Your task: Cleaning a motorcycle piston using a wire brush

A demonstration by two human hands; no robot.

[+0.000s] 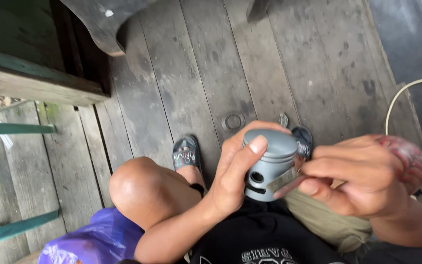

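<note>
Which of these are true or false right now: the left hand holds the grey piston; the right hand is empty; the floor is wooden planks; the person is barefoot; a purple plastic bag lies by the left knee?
1. The left hand holds the grey piston. True: its thumb lies over the crown and its fingers wrap the side.
2. The right hand is empty. False: it pinches a small flat strip against the piston's side.
3. The floor is wooden planks. True: they are grey and weathered.
4. The person is barefoot. False: a dark sandal shows on one foot.
5. A purple plastic bag lies by the left knee. True.
</note>
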